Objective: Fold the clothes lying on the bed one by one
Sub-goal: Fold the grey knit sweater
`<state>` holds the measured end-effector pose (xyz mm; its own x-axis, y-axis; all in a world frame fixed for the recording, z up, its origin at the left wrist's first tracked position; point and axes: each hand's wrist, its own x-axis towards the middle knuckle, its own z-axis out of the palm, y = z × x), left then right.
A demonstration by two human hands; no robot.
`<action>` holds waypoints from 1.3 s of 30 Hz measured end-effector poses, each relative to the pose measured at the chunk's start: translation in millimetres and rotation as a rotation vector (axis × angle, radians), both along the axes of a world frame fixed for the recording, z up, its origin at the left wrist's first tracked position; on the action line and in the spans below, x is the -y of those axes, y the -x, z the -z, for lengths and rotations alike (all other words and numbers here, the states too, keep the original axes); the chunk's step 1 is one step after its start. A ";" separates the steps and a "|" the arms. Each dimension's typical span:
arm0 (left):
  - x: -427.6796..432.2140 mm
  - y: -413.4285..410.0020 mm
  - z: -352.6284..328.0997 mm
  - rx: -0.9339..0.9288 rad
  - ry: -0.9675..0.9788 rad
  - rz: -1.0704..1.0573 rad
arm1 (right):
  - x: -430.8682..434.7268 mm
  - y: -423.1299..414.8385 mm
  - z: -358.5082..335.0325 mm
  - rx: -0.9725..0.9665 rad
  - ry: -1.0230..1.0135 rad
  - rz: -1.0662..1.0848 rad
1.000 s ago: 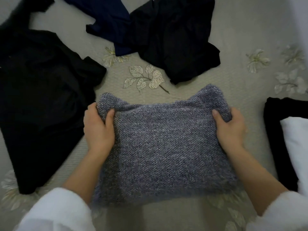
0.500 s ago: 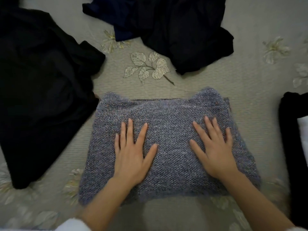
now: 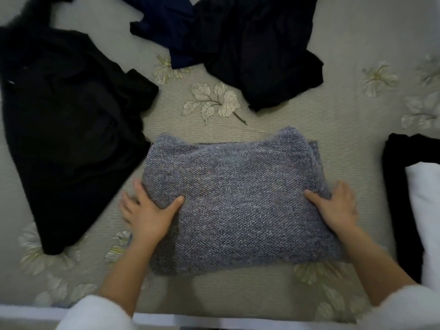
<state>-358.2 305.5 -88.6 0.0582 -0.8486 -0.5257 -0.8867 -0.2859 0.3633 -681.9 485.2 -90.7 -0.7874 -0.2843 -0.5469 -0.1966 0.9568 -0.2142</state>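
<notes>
Grey sweater (image 3: 238, 201) folded into thick rectangle, middle of bed (image 3: 333, 120); left hand (image 3: 147, 215) grasps its left edge, thumb on top; right hand (image 3: 335, 208) grasps right edge likewise, fingers hidden, probably tucked beneath; this piece looks about finished. Done: folded black piece (image 3: 400, 186) and white piece (image 3: 426, 210) at right. Left: black garment (image 3: 66, 129) spread at left; dark heap (image 3: 250, 51) and navy piece (image 3: 166, 27) beyond, unfolded.
</notes>
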 end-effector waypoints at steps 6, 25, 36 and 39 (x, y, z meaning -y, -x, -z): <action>5.9 -0.3 -6.1 -0.044 -0.129 -0.142 | 3.5 1.7 -19.9 0.273 0.152 0.217; -47.3 33.3 -152.6 -0.426 -0.109 0.084 | -74.2 -76.5 -185.0 -0.005 0.426 0.012; -105.7 171.7 -210.8 -0.492 -0.100 0.545 | -206.7 -54.5 -241.6 0.065 0.528 0.607; -133.9 221.5 -222.8 -0.481 -0.049 0.669 | -247.4 -42.6 -249.8 0.121 0.546 0.752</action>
